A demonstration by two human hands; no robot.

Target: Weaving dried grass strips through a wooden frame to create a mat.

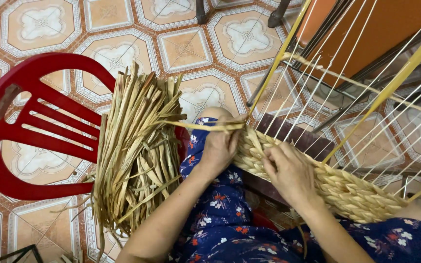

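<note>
The woven band [327, 182] of dried straw lies across the person's lap beneath the white warp strings [317, 73]. The left hand [219, 146] pinches a straw strand [196, 125] at the band's left end, fingers closed on it; the right hand [291, 173] presses flat on the band, holding nothing. Keeping the strand taut and snug against the band looks wise. Left of the band, the straw bundle [135, 151] and red chair [20, 126] crowd; the tiled floor [181, 48] beyond offers room.

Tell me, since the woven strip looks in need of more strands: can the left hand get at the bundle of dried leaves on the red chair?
Probably yes. The left hand works at the woven strip right beside the bundle of dried leaves on the red chair, with nothing between them.
</note>
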